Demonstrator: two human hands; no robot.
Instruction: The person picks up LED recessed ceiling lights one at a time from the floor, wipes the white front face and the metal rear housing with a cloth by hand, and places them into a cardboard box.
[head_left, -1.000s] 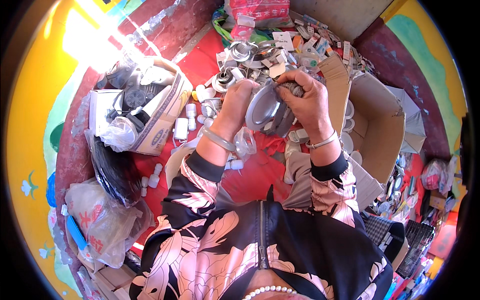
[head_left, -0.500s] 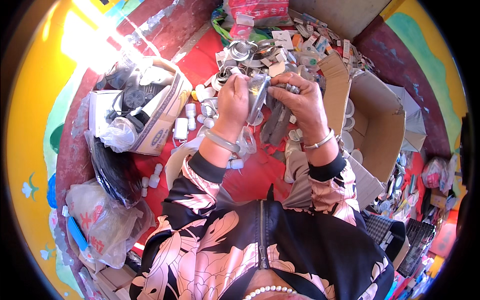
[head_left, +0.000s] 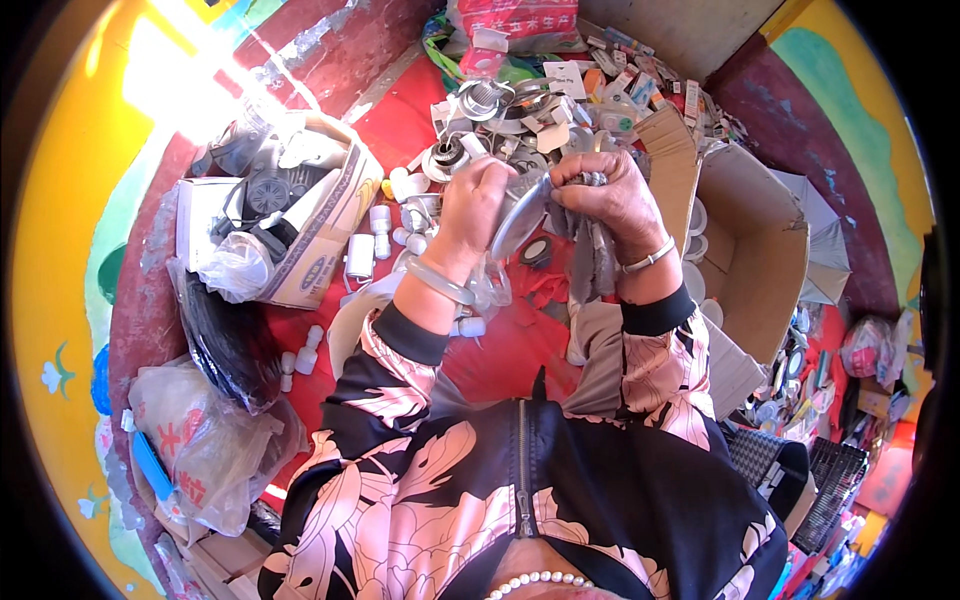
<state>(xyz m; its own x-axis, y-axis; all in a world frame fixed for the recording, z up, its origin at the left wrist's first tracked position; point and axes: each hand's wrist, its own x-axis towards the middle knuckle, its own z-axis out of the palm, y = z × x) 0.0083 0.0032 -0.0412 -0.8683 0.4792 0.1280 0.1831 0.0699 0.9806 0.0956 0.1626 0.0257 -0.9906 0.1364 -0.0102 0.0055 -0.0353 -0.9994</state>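
We've got our left hand [head_left: 478,205] clamped on the round shiny metal disc [head_left: 520,215], right hand [head_left: 612,195] pinching grey fabric straps [head_left: 592,255] — a loose grip might drop it onto the red floor [head_left: 500,350] clutter.

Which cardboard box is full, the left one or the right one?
The left box: it holds dark parts and a plastic bag. The right box stands open and shows mostly bare cardboard.

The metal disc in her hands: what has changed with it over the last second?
The disc has turned: a second ago its broad face showed, now it stands edge-on between the hands. The left hand keeps its grip on the disc's left side, and the right hand keeps pinching the grey cloth that hangs below. Both hands sit about where they were, and the cardboard boxes have not moved.
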